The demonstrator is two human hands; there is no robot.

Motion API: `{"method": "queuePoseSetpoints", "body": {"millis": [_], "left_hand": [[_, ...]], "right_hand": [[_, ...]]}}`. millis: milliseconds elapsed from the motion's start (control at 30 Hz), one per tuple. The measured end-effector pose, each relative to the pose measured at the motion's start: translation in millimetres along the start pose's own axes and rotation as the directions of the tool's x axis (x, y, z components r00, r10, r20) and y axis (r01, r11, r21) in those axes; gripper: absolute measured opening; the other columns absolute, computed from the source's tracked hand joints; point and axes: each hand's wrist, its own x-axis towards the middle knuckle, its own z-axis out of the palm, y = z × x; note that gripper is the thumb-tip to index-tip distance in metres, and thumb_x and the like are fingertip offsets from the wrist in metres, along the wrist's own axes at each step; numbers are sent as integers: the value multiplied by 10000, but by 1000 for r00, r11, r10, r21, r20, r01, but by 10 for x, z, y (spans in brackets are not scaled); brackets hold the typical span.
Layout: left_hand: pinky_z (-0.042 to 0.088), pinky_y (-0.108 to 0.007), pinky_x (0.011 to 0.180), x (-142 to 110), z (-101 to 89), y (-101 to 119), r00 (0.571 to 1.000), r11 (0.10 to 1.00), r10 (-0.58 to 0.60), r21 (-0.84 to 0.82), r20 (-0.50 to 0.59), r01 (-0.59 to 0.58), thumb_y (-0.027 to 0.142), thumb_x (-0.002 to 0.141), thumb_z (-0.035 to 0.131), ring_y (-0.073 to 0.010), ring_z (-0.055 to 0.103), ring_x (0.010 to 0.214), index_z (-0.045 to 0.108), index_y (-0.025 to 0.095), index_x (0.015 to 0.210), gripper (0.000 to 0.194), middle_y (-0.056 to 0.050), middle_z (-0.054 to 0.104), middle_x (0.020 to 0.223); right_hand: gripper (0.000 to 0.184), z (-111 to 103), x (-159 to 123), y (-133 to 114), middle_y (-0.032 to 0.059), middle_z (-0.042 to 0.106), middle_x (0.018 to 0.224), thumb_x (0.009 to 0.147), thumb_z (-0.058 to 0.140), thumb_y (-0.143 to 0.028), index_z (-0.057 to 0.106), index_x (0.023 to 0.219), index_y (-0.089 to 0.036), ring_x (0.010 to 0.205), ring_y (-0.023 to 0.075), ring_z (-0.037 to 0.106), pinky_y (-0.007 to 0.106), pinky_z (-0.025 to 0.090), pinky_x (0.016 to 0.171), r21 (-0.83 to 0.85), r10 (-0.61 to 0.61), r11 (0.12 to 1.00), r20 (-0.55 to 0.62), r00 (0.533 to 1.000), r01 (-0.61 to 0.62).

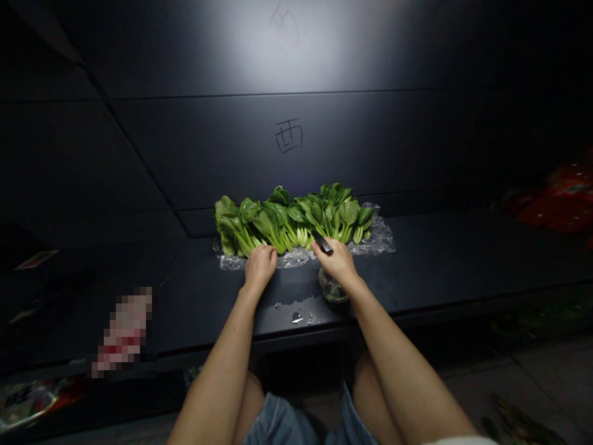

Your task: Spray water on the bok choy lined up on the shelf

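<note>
Dark tabletop (pixel 440 266), running left and right of both hands. Water droplets (pixel 296 317), small wet patch on the tabletop, just below and between the left hand (pixel 260 269) and the right hand (pixel 337 262). Clear glass jar (pixel 332 289), just below the right hand, partly hidden by it. Dark wall panels (pixel 370 142), well ahead of the hands, bearing a hand-drawn character 西 (pixel 288 136) and a fainter matching mark (pixel 284 25) higher up. Blurred, pixelated object (pixel 124 330), well left of the left hand. Printed packet (pixel 32 398), farther left and lower. Red plastic bags (pixel 556 201), far right of the right hand. Grey floor (pixel 546 383), lower right, with dark green leafy matter (pixel 519 423) on it.
</note>
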Motion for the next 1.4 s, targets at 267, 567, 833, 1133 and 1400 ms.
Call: {"method": "queuePoseSetpoints", "body": {"millis": [267,567,833,1133,1400], "left_hand": [[486,-337,940,-17,-31,-56,1000,1000,-26,2,15,26,247,921,433,-239,638,1019,729,138,1018,330,-124,717,1039],[485,-352,960,-53,-90,-164,999,999,-35,15,-4,35,226,926,416,-249,647,1027,732,125,1030,348,-126,727,1043],[501,-355,946,-52,-80,-196,998,999,-43,4,-41,43,219,918,432,-244,653,1006,738,129,1018,334,-130,728,1022],[493,-350,952,-55,-126,-209,998,999,-51,14,-29,51,213,925,423,-245,650,1010,738,118,1008,339,-129,727,1024],[493,-351,956,-53,-124,-212,998,998,-54,19,-36,55,211,925,429,-240,652,1006,738,122,1007,332,-129,727,1023]], "right_hand": [[325,109,-31,-131,72,750,1003,957,493,-458,697,999,-208,967,223,683,233,410,702,25,-100,995,87,991,98],[309,227,-43,-358,54,740,885,971,491,-408,704,893,-198,852,207,680,244,394,668,88,-152,986,79,985,145],[273,363,-48,-402,80,741,934,960,531,-407,693,982,-187,885,218,674,254,405,686,128,-209,971,44,977,202],[290,402,-68,-485,68,746,894,964,510,-413,698,909,-199,864,217,684,254,394,669,136,-197,972,38,980,190],[303,431,-71,-511,97,752,953,952,518,-442,698,964,-199,897,245,688,263,391,659,87,-208,976,80,975,201]]}}
